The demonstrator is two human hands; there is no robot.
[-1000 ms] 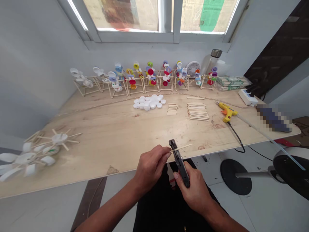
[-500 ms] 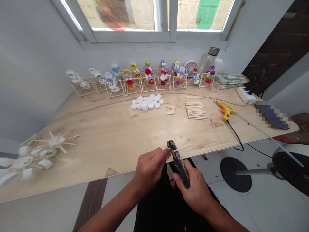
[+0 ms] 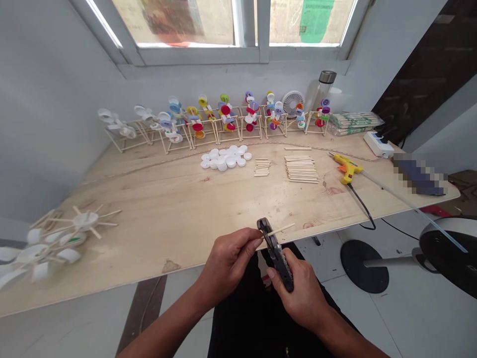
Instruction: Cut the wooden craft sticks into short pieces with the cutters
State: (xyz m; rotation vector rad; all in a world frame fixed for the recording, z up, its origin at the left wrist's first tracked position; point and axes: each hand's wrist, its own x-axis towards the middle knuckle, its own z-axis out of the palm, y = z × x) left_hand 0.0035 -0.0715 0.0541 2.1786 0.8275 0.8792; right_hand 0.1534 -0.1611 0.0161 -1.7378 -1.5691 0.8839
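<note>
My right hand [image 3: 303,288] is closed around the handles of a pair of black pliers [image 3: 278,253], held at the table's front edge. A thin wooden stick [image 3: 283,228] passes through the jaws, its free end pointing right over the tabletop. My left hand [image 3: 233,256] pinches the stick's other end between thumb and fingers, close beside the jaws. Farther back lie a pile of long cut sticks [image 3: 301,169] and a smaller pile of short ones [image 3: 262,167]. White bottle caps [image 3: 225,158] are grouped to the left of them.
Several stick frames with coloured cap wheels [image 3: 223,124] line the wall. A yellow glue gun [image 3: 347,168] with a cord lies at right, near a white power strip [image 3: 378,144]. Wheel-shaped stick assemblies [image 3: 85,220] sit at left. A bottle [image 3: 323,92] and small fan [image 3: 293,104] stand behind.
The view has shifted slightly. My left thumb and fingers have altered their pose a little at the stick; the pliers stay at nearly the same spot on it.
</note>
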